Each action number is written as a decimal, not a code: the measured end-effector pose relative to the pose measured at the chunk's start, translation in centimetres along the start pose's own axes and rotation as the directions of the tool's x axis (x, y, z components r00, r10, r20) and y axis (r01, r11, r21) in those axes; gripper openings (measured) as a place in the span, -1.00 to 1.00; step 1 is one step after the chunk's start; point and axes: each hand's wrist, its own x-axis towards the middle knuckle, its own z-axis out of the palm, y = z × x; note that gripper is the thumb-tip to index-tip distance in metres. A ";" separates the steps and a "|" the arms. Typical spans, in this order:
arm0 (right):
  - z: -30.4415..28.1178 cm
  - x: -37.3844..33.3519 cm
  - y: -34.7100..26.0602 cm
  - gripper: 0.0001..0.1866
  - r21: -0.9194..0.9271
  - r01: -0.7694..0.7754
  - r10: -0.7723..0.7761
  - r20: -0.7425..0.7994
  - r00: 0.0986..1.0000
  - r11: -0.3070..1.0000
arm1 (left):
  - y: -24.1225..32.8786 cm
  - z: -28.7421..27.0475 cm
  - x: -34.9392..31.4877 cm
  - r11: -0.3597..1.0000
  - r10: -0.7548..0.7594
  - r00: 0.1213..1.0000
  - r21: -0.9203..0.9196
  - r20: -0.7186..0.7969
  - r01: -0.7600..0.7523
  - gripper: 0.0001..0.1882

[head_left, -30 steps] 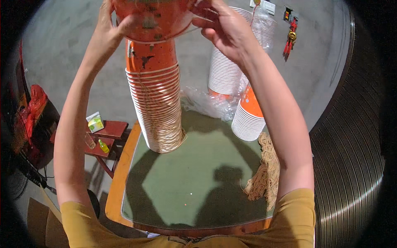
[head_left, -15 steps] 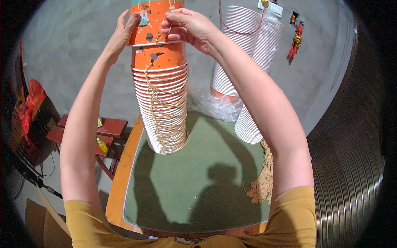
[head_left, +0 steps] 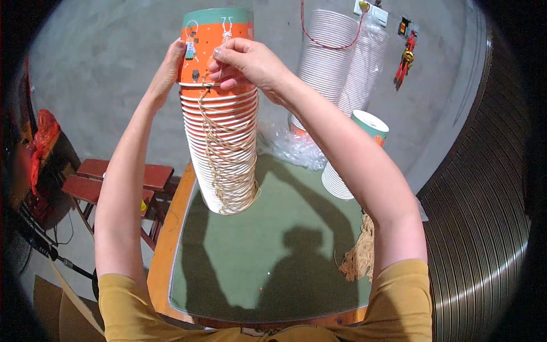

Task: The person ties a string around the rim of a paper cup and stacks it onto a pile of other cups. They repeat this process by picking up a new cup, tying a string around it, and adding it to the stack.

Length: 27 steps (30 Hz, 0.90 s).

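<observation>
A tall stack of nested paper buckets (head_left: 228, 154), white-rimmed with orange showing between the rims, stands on the table. Tan cord handles (head_left: 219, 165) hang in loops down its front. On top sits an orange paper bucket (head_left: 216, 40) with a green band and printed figures, its rim low against the stack. My left hand (head_left: 169, 74) is closed against this bucket's left side, its fingers partly hidden behind. In front of the bucket, my right hand (head_left: 248, 62) pinches a thin cord, which hangs down toward the rim.
More stacks of white-rimmed buckets (head_left: 325, 68) stand at the back right, one partly in clear plastic (head_left: 296, 148). A shorter stack with a green-topped bucket (head_left: 370, 122) is nearer. A bundle of tan cords (head_left: 358, 251) lies beside my right arm. Red stools (head_left: 125, 174) stand left.
The top bucket has come down onto the stack, and both hands have moved lower with it. My right arm has shifted, so the green-topped bucket on the shorter stack now shows.
</observation>
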 end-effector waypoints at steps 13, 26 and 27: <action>0.3 -4.6 3.6 -0.75 0.024 0.046 -0.043 -0.115 0.992 0.999 | -3.8 -0.2 -1.1 0.999 0.017 0.994 0.051 -0.105 -0.012 -0.18; -16.9 -21.7 10.2 -0.59 -0.930 -0.350 -0.450 -0.363 0.816 0.115 | -6.9 13.8 -27.3 0.983 -0.181 0.981 0.028 -0.071 0.183 -0.88; -19.5 -22.3 10.4 -0.57 -0.904 -0.421 -0.418 -0.411 0.810 0.072 | -6.8 17.3 -27.9 0.976 -0.198 0.976 -0.073 0.093 0.205 -0.86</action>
